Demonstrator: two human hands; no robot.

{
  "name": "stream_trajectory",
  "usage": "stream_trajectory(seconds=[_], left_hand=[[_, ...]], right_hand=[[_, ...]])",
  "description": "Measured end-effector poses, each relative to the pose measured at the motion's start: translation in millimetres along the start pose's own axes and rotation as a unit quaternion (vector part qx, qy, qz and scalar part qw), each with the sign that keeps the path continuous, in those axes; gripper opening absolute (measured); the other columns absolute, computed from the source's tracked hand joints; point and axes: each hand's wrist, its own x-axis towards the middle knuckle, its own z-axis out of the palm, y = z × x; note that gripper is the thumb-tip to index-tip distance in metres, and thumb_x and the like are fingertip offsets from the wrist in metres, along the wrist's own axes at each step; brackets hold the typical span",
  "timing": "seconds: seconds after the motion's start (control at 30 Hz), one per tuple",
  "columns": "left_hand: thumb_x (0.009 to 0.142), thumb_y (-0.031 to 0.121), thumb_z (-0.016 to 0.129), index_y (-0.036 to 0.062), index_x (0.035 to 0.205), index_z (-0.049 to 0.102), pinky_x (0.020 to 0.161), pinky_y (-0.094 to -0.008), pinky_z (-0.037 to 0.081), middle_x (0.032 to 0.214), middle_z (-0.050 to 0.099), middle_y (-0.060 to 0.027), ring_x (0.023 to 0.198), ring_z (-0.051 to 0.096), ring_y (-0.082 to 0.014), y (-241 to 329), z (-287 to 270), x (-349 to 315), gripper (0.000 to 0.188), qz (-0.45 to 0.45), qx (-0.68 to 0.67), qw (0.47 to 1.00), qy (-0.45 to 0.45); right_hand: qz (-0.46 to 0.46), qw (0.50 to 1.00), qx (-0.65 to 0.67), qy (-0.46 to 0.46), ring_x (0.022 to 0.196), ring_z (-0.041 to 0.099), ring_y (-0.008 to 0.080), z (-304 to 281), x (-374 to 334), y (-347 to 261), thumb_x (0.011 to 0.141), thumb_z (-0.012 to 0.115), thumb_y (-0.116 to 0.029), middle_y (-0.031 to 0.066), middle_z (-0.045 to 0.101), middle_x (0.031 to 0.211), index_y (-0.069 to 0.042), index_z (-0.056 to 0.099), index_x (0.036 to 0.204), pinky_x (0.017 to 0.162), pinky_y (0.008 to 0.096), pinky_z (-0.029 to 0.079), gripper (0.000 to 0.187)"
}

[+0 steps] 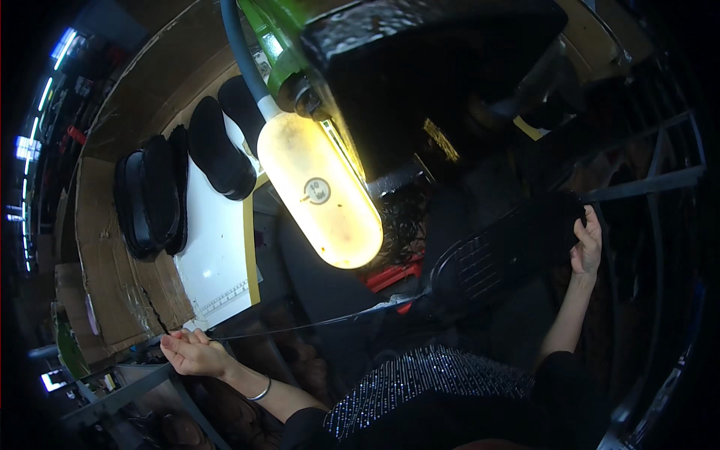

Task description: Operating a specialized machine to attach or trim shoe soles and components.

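Observation:
My right hand (587,244), at the right, is closed on the end of a black shoe sole (480,262) with a grid-like tread. The sole is held tilted below the machine head, and its far end is hard to make out against the dark. From the sole's left end a thin thread (300,328) runs taut across to my left hand (196,354). That hand is closed in a pinch on the thread, beside the lower corner of a cardboard box, with a bracelet on its wrist.
A lit oblong lamp (321,199) hangs in the middle, next to a dark machine head (427,67) with a green part (277,45). Several black soles (214,146) lie on a white board (214,255) inside the cardboard box (101,225). Something red (394,277) shows below the lamp.

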Motion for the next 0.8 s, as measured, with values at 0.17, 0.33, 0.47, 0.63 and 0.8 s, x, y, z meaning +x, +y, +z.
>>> stream_trajectory(seconds=[0.17,0.33,0.47,0.63,0.8], left_hand=[[0.098,0.025,0.049,0.0085,0.073,0.045,0.035,-0.0167,0.018,0.058,0.036,0.0043,0.044,0.025,-0.0025,-11.9,-10.4,5.6,0.030,-0.083,-0.044,0.995,0.019],[0.087,0.003,0.053,0.0065,0.072,0.053,0.036,-0.0187,0.028,0.061,0.046,0.0025,0.041,0.035,-0.0035,-28.4,20.6,-76.7,0.016,-0.317,-0.080,0.865,-0.380],[0.074,0.000,0.064,0.0041,0.110,0.059,0.090,-0.0350,0.044,0.118,0.056,-0.0133,0.110,0.053,-0.0226,-31.7,67.2,-151.8,0.036,0.100,0.161,0.730,-0.656],[0.075,0.032,0.072,0.0024,0.132,0.047,0.110,-0.0418,0.025,0.141,0.041,-0.0179,0.134,0.034,-0.0332,-8.0,103.2,-177.0,0.069,-0.019,0.022,0.764,-0.645],[0.061,0.019,0.086,0.0011,0.085,0.061,0.064,-0.0279,0.046,0.077,0.059,-0.0073,0.068,0.056,-0.0187,9.2,131.0,-183.4,0.040,0.093,0.023,0.840,-0.535]], right_hand=[[-0.006,1.000,0.002,-0.016,0.050,0.054,0.0007,-5.2,2.6,0.0,0.088,0.059,-0.005,0.0001,0.061,0.079,-0.005,0.051,0.099,0.033,0.0089,0.035,0.013],[-0.012,0.999,0.025,-0.032,0.055,0.055,0.0009,13.7,-0.1,21.1,0.088,0.060,-0.005,0.0023,0.062,0.086,-0.005,0.050,0.101,0.035,0.0102,0.036,0.016],[-0.062,0.996,0.014,-0.058,0.055,0.051,0.0016,39.9,-3.3,29.7,0.086,0.066,-0.011,0.0017,0.062,0.086,-0.006,0.048,0.106,0.039,0.0118,0.033,0.027],[-0.119,0.989,0.029,-0.086,0.049,0.043,0.0024,75.3,1.7,38.9,0.080,0.073,-0.016,-0.0026,0.053,0.070,-0.006,0.048,0.102,0.040,0.0144,0.030,0.035],[-0.194,0.974,0.011,-0.114,0.050,0.043,0.0045,86.5,22.3,45.1,0.080,0.074,-0.020,-0.0021,0.051,0.070,-0.006,0.048,0.103,0.042,0.0166,0.031,0.038]])
